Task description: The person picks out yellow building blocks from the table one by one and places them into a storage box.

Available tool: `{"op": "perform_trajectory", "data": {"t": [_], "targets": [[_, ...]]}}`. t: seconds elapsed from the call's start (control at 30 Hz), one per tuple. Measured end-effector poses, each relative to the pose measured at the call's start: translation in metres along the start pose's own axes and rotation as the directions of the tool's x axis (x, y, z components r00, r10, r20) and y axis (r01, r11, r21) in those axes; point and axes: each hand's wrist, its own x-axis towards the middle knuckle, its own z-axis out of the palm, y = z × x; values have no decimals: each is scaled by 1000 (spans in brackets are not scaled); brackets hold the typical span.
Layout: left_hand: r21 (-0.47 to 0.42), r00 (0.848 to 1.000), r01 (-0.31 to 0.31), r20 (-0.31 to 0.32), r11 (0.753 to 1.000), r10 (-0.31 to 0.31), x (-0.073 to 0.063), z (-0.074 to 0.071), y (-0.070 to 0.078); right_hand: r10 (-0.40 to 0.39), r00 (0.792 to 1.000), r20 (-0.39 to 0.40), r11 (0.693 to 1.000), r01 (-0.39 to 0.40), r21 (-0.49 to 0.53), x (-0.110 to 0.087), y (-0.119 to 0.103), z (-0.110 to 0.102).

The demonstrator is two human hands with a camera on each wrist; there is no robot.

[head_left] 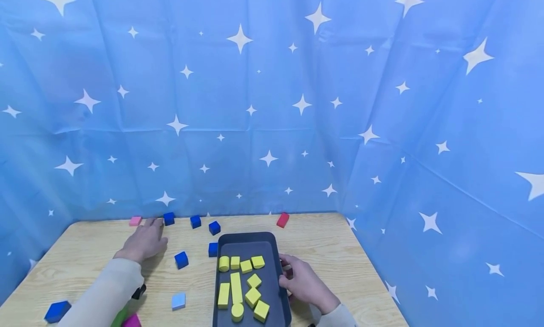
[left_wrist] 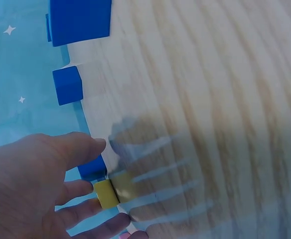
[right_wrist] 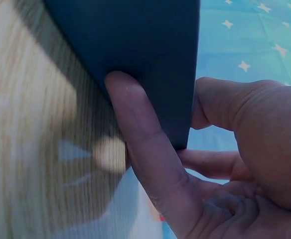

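At the far left of the table, my left hand (head_left: pixel 144 242) reaches out with its fingers spread. In the left wrist view, those fingers (left_wrist: pixel 80 214) are beside a small yellow block (left_wrist: pixel 106 193), with the thumb apart from it; the head view hides this block behind the hand. A blue cube (head_left: pixel 169 218) is just right of the fingertips and a pink block (head_left: pixel 135 221) just left. My right hand (head_left: pixel 303 280) grips the right side of a dark grey tray (head_left: pixel 282 298), one finger along its outer wall. Several yellow blocks (head_left: pixel 236 288) of different shapes lie in the tray.
More blue cubes (head_left: pixel 181 260) are scattered left of the tray. A light blue block (head_left: pixel 178 301) lies nearer, and a red block (head_left: pixel 282 220) near the back edge. Beside the left forearm are a blue block (head_left: pixel 57 312) and a magenta block (head_left: pixel 131 321). A starry curtain (head_left: pixel 272 105) hangs behind.
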Motion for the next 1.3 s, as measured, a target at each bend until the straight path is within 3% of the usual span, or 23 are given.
{"op": "perform_trajectory", "data": {"t": [0.2,0.4,0.67,1.07,1.3], "targets": [[10,1000,2,-24,1000,-2,-3,0,0,-3,1000,4,1000,3,0,-1,-1,0],[-40,999,11,-45,999,-13,-3,-3,2,2,1000,5,1000,-2,1,-1,-2,-1],[-107,999,21,-38,994,-25,-9,-10,6,6,1000,1,1000,-6,2,-1,0,-1],[-128,998,47,-26,991,-51,-18,-9,13,6,1000,1,1000,-6,-12,0,-1,-1],[-122,999,21,-28,992,-24,-24,-7,18,-9,1000,1,1000,9,-10,-1,-1,-1]]}}
